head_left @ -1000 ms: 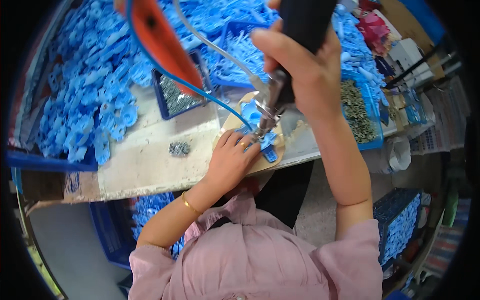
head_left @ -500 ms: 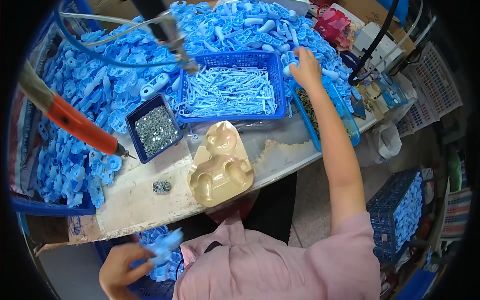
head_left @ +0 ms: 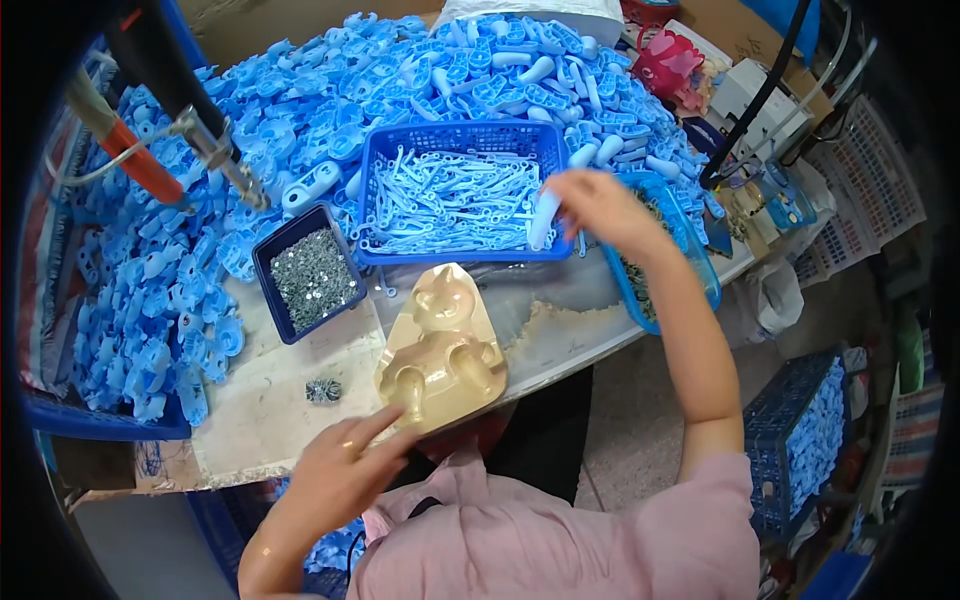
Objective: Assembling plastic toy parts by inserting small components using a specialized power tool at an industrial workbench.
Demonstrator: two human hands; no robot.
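My right hand pinches a light blue rounded plastic piece above the right end of a blue basket. Thin light blue plastic rods with ringed ends fill that basket. My left hand, fingers spread and nothing visible in them, reaches to the near left edge of a tan moulded fixture. The fixture has several figure-shaped hollows and lies with no part in it. Left of it are a dark blue bin of small silver screws and a small heap of screws.
Light blue plastic shells are piled across the back and left. An orange power screwdriver and a metal-tipped black tool hang at upper left. A clear blue tray stands at right; a dark blue crate is on the floor.
My right hand has come left and nearer, bringing a light blue piece from the pile. My left hand rose to the fixture and let go of its blue part. The screwdriver swung away.
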